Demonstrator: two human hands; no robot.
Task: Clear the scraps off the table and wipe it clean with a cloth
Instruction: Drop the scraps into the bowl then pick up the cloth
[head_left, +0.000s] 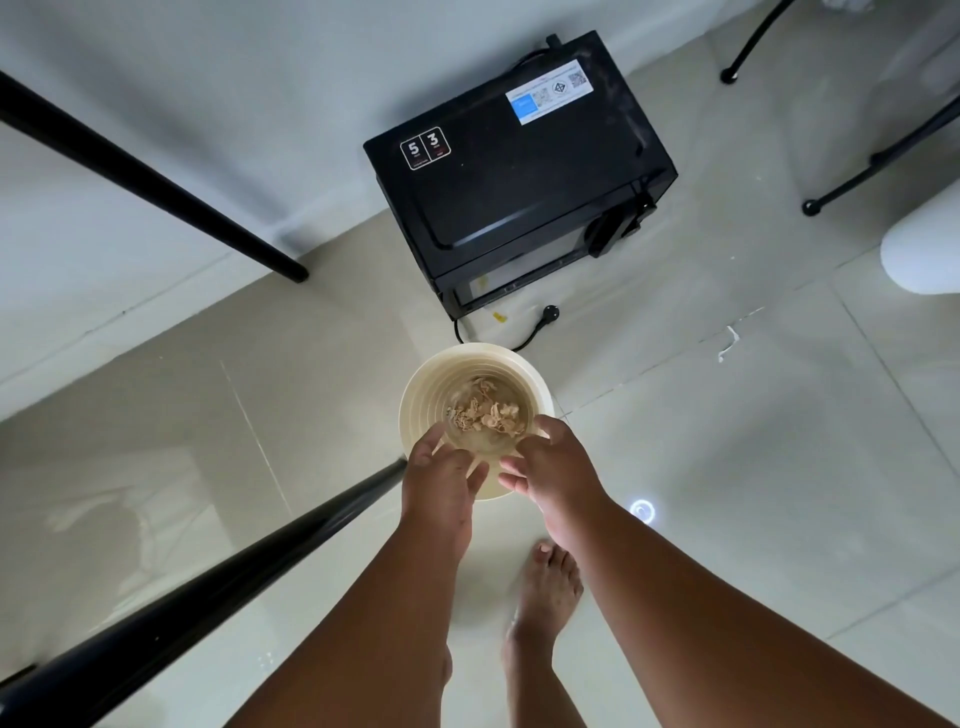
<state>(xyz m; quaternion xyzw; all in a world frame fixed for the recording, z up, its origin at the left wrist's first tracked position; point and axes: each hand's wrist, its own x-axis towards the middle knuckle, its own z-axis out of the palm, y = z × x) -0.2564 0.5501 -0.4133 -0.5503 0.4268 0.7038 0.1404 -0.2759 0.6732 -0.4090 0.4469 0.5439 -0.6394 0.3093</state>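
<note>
While a cream bin (475, 374) holding pale scraps (483, 410) stands on the tiled floor (727, 467), the left hand (441, 480) and right hand (553, 467) hover over its near rim, fingers loosely spread, gripping nothing. A black microwave (519, 176) sits just beyond the bin.

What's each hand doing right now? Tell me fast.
Left hand: open, fingers relaxed over the near rim of the cream bin, holding nothing.
Right hand: open, fingers spread over the bin's rim, above the scraps.
</note>
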